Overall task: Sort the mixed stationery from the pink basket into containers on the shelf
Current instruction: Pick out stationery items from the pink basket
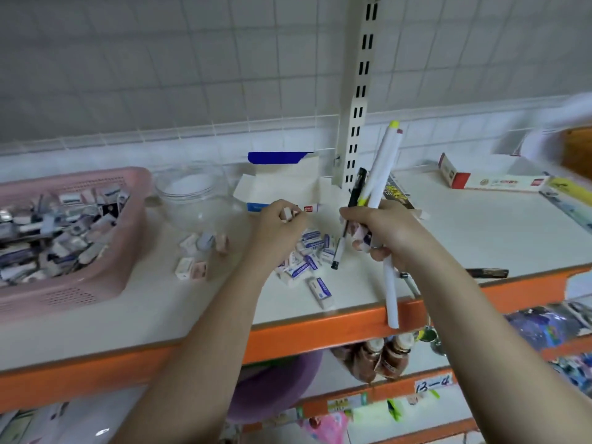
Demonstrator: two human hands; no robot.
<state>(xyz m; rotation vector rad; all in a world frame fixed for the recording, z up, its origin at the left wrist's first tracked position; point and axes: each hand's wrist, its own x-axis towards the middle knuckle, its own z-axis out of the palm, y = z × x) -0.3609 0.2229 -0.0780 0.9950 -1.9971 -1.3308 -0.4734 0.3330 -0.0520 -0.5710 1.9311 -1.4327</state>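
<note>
The pink basket (pixel 96 277) full of mixed stationery sits at the left of the white shelf (pixel 464 232). My left hand (pixel 278 224) grips a small white eraser above a pile of boxed erasers (pixel 309 261). My right hand (pixel 384 232) holds a bundle of pens: two white highlighters (pixel 382 168) and a black pen (pixel 355 193), plus a small pink piece by my fingers. A clear glass bowl (pixel 195 193) and an open white cardboard box (pixel 282 187) stand behind my hands.
Loose pink and white erasers (pixel 200 254) lie between basket and pile. A black pen (pixel 487 272) lies near the orange shelf edge (pixel 320 334). A long red-and-white box (pixel 487 181) lies at the back right. A slotted upright (pixel 358 100) rises behind. Lower shelves hold bottles and packets.
</note>
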